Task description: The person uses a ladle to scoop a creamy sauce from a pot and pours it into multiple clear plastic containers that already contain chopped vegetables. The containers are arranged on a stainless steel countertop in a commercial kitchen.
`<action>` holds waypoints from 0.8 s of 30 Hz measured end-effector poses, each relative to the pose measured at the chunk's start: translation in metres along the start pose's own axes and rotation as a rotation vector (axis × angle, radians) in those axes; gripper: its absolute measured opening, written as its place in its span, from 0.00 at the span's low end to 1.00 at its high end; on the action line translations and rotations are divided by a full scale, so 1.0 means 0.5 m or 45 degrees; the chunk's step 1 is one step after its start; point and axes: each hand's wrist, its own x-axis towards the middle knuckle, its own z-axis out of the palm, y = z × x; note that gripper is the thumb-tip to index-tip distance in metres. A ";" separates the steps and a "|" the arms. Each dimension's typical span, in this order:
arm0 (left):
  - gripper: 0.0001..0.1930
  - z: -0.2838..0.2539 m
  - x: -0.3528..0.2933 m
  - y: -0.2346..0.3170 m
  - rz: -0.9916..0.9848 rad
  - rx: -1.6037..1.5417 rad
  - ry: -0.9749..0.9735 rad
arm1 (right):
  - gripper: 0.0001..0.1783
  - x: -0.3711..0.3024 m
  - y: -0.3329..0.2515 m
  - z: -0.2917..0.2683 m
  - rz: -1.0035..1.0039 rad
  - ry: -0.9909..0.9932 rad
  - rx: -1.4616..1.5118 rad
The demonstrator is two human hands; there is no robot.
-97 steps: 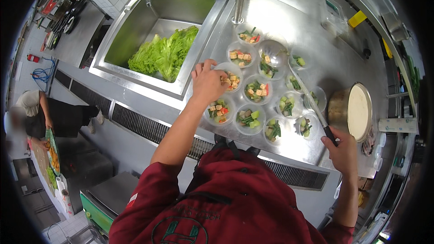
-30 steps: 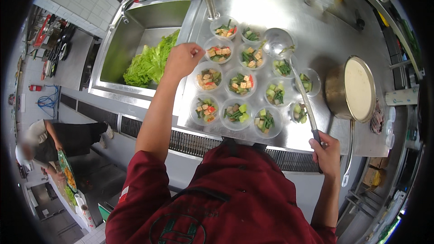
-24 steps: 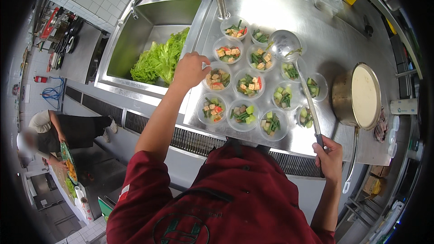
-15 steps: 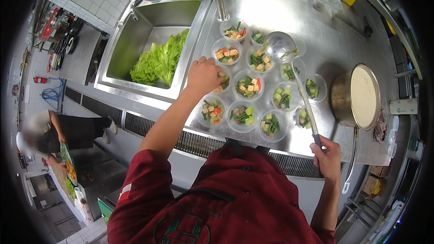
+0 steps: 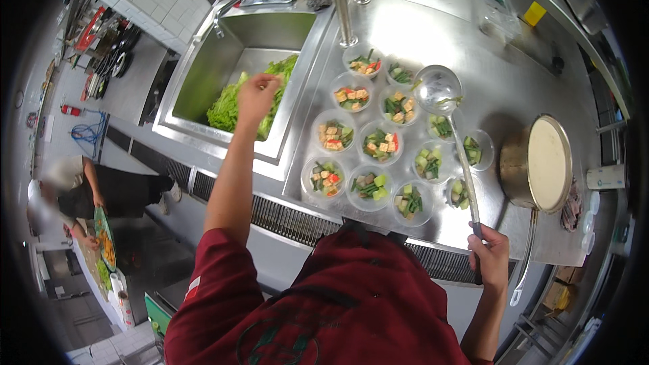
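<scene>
My right hand [image 5: 489,251] is wrapped round the dark handle of a long steel ladle [image 5: 438,88]. The ladle's bowl hangs over the far cups, with bits of green vegetable in it. Several clear plastic cups [image 5: 336,132] stand in rows on the steel counter, filled with cubed tofu, green beans, chopped greens and some red pieces. Over the sink's right side, above leafy lettuce [image 5: 223,105], my left hand [image 5: 258,96] is closed with its fingertips pinched together. Whatever those fingers hold, if anything, is too small to make out.
A steel saucepan [image 5: 519,165] of pale creamy liquid stands right of the cups, its long handle jutting toward me. The sink [image 5: 196,81] lies left, and a metal post [image 5: 341,7] rises behind the cups. Far left, a person [image 5: 111,189] holds a green tray.
My left hand has moved left from a cup in the near-left rows to above the lettuce in the sink. My right hand keeps holding the ladle over the cups.
</scene>
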 end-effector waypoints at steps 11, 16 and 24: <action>0.33 0.047 0.160 -0.015 -0.036 -0.475 0.184 | 0.14 -0.080 -0.010 -0.121 -0.036 0.074 0.239; 0.28 0.192 0.000 0.111 0.209 -0.480 0.213 | 0.13 -0.240 -0.019 -0.288 0.017 0.644 -0.101; 0.17 0.327 -0.164 0.354 0.459 -0.717 0.126 | 0.18 -0.200 0.016 -0.409 -0.145 1.074 -1.292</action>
